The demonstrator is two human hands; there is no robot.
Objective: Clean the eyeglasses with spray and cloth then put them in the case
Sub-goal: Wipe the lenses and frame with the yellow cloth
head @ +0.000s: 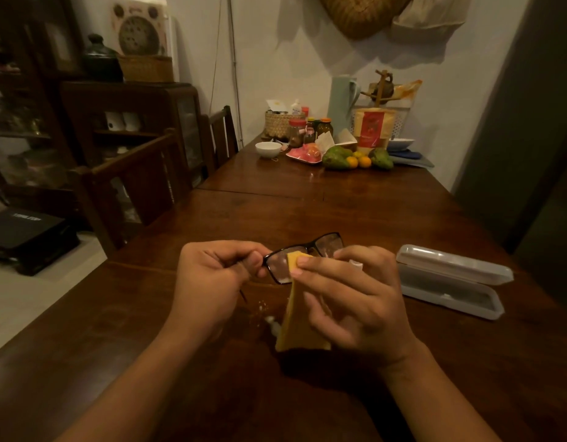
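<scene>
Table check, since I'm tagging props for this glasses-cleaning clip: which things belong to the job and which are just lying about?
Job:
- eyeglasses, held by the left hand
- yellow cloth, pinched on a lens by the right hand
- open case

Lying about:
- fruit
- white bowl
- jars
- woven basket
- red-labelled pouch

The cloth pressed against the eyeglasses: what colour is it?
Yellow. The cloth shows best in the head view, pinched by the right hand.
</scene>
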